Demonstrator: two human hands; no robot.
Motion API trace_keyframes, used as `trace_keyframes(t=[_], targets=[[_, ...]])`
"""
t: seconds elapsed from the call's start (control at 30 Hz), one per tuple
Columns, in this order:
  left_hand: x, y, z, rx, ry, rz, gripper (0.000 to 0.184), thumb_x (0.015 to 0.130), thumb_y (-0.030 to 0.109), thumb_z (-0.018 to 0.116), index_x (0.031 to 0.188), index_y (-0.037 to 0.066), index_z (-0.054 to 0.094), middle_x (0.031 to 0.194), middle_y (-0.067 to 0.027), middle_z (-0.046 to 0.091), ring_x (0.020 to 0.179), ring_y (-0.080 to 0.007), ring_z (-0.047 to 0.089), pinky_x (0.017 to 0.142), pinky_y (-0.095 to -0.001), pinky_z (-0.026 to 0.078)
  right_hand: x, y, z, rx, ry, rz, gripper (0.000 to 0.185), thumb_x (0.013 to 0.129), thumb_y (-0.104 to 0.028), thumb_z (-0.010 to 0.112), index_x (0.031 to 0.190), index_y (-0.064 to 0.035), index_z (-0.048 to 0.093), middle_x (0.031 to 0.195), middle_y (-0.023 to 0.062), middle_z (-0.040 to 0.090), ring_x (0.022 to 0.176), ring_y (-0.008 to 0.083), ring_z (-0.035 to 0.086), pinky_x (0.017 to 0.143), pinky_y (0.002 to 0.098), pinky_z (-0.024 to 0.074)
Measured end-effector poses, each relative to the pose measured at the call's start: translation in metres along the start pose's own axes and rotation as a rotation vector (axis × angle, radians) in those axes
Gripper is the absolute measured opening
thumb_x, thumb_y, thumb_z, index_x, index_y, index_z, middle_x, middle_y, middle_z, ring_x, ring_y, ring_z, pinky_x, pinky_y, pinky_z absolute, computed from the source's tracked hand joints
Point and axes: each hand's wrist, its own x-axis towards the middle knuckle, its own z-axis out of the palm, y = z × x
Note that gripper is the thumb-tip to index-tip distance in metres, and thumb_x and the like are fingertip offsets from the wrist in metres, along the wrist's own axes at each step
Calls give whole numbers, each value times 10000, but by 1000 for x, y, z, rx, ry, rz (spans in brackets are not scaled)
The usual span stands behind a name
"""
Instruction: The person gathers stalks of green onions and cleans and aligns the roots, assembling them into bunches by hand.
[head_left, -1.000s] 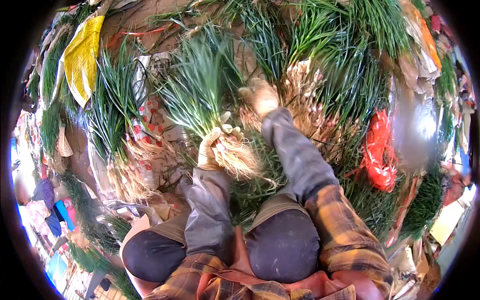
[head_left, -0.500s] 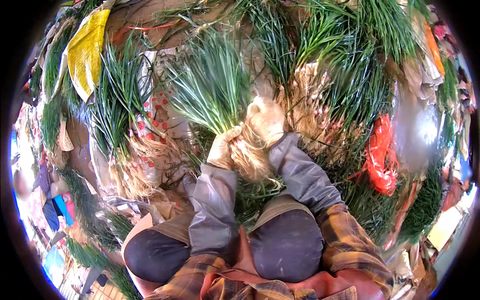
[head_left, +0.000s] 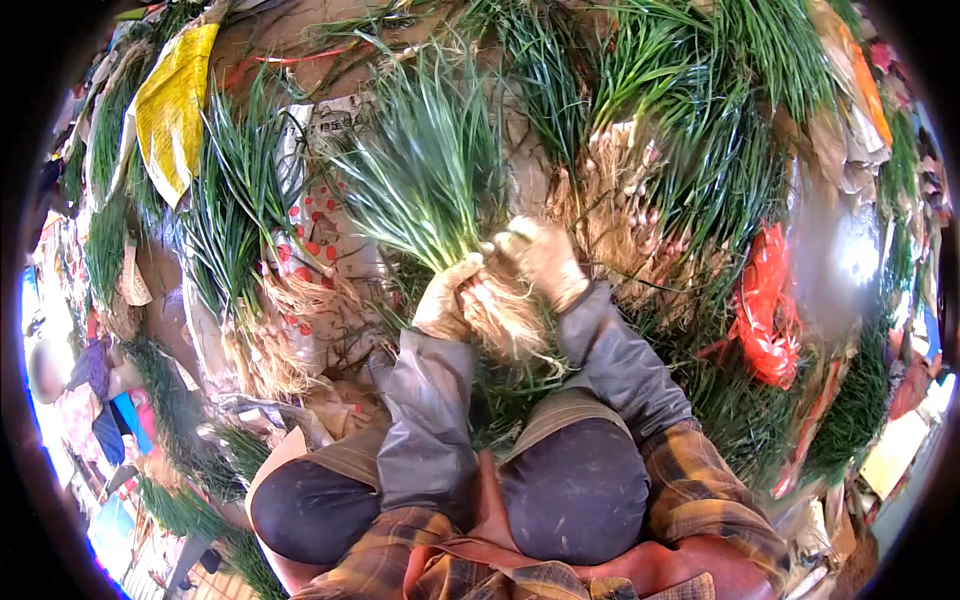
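Observation:
My left hand (head_left: 446,298), in a pale glove, is wrapped around the lower stems of a bunch of green onions (head_left: 430,170). The leaves fan upward away from me, and the tangled roots (head_left: 503,312) hang toward my knees. Beside the bunch, on its right, is my right hand (head_left: 543,258), gloved too. Its fingers are curled in against the base of the stems. Whatever lies between those fingertips is hidden.
More green onions lie in a large pile (head_left: 690,170) at right and a smaller heap (head_left: 265,340) at left. A red plastic string bundle (head_left: 765,310) sits at right. A yellow sack (head_left: 178,110) is at upper left, and a red-dotted sheet (head_left: 345,245) lies beneath.
My right hand has shifted slightly down and right, its fingers now curled at the stem bases. The left hand keeps its hold on the bunch, almost in place.

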Motion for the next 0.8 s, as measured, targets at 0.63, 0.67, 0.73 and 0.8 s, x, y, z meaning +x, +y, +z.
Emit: trace_keyframes(t=[0.63, 0.67, 0.73, 0.8], targets=[[-10, 8, -6, -171, -362, 23, 410, 834, 281, 536, 1100, -20, 452, 747, -10, 440, 669, -143, 405, 626, -310, 367, 20, -24, 12, 558, -564, 212, 287, 915, -224, 531, 1116, -19, 554, 842, 25, 594, 645, 99, 535, 516, 197, 416], [-11, 7, -7, -254, -438, 18, 350, 849, 284, 521, 1069, 23, 443, 728, 16, 398, 666, -128, 374, 627, -298, 335, 25, -19, 13, 531, -603, 258, 261, 906, -224, 551, 1059, -14, 578, 887, 58, 594, 719, 141, 577, 557, 213, 445], [-7, 3, -8, -272, -439, 51, 312, 853, 280, 517, 1040, 39, 451, 723, 19, 389, 662, -126, 363, 618, -295, 327, 30, -27, 20, 763, -120, 396, 228, 886, -210, 556, 988, -9, 590, 876, 90, 618, 672, 148, 587, 616, 236, 507], [-11, -1, -6, -308, -427, 100, 281, 860, 273, 512, 1021, 47, 465, 718, 28, 381, 655, -122, 346, 605, -291, 315, 46, 0, -11, 905, 56, 62, 201, 875, -192, 533, 965, -20, 584, 908, 108, 629, 723, 177, 613, 673, 319, 549]])
